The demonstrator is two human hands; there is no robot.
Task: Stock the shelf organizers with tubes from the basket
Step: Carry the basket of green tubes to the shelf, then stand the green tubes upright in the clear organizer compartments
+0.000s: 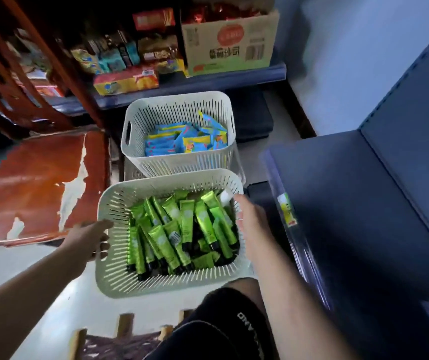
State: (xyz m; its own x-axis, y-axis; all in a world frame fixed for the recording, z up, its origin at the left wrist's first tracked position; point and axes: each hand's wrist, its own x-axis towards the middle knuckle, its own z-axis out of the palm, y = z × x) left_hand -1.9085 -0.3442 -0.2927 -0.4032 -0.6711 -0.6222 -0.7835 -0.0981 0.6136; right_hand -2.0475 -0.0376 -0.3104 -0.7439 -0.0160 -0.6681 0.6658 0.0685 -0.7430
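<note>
A white slotted basket (114, 203) in the middle of the view holds several green tubes (182, 229) with black caps, piled loosely. My left hand (91, 240) grips the basket's left wall. My right hand (249, 219) grips its right rim, fingers over the edge. The basket appears lifted slightly above the floor, in front of my knee. On the right a dark blue shelf (364, 203) has a clear plastic front rail (286, 206) with a yellow-green label; no organizers show on it.
A second white basket (135, 118) with blue and yellow packets stands just behind. A worn red wooden chair (39, 183) is at left. Low shelves with snack packs and a cardboard box (231, 40) lie beyond. A small stool (125, 326) is beneath me.
</note>
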